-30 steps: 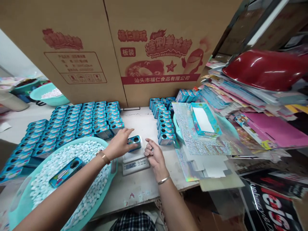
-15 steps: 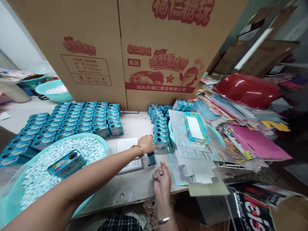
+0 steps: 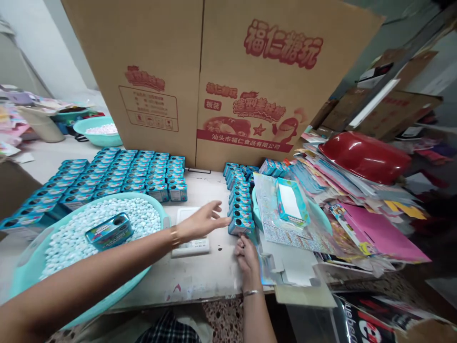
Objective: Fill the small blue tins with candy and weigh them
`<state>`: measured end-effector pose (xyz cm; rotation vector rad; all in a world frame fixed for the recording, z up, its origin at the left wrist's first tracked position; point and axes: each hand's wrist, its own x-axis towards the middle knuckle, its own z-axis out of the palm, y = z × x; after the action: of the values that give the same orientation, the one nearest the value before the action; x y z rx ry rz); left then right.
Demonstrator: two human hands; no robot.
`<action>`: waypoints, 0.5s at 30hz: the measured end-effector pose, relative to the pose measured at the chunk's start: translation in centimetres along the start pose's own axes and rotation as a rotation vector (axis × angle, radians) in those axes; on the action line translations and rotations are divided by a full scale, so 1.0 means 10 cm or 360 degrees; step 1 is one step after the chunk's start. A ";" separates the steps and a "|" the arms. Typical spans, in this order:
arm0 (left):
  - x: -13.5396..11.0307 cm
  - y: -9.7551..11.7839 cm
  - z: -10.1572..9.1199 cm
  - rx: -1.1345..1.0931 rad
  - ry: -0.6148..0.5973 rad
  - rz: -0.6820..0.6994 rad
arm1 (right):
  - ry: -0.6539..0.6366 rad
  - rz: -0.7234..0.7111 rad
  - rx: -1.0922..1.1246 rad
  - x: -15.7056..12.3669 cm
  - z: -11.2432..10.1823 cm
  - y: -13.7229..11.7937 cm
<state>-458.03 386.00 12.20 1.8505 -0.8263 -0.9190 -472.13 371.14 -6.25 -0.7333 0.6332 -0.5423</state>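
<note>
At centre frame, the blue tin (image 3: pixel 240 226) is now set at the near end of the right row (image 3: pixel 238 190), moved off the scale (image 3: pixel 191 246). The left hand (image 3: pixel 200 223) is released beside it, fingers spread. The right hand (image 3: pixel 246 252) is curled just below, and whether anything is gripped cannot be told.

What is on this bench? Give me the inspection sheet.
Surface: worn white tabletop, marked near the front edge.
Job's things: rows of small blue tins at left; a column of the same tins at right; teal plastic basin of white candies with one blue tin lying on them; small white digital scale.
Clutter: holographic sheets, open teal carton, stack of coloured printed cards, glossy red curved shell.
Hands: left hand open, fingertips at the column's front tin; right hand curled below that tin, grip unclear.
Cables: nothing seen.
Surroundings: large brown cardboard cartons with red print; second teal basin at far left.
</note>
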 end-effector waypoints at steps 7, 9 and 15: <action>-1.25 -0.49 -1.61 0.1352 0.1041 0.0493 | -0.0017 0.0191 0.0229 -0.22 0.06 0.11; -1.42 -0.83 -1.81 0.1520 0.1068 0.0292 | -0.0071 0.0229 0.0368 -0.26 0.23 0.18; -1.50 -1.38 -1.81 0.1397 0.0876 0.0101 | -0.0236 0.0412 0.0563 -0.22 1.02 0.19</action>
<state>-447.90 411.19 9.61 2.6153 -0.9965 0.0785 -466.18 378.22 -0.98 -0.3472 0.4682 -0.3441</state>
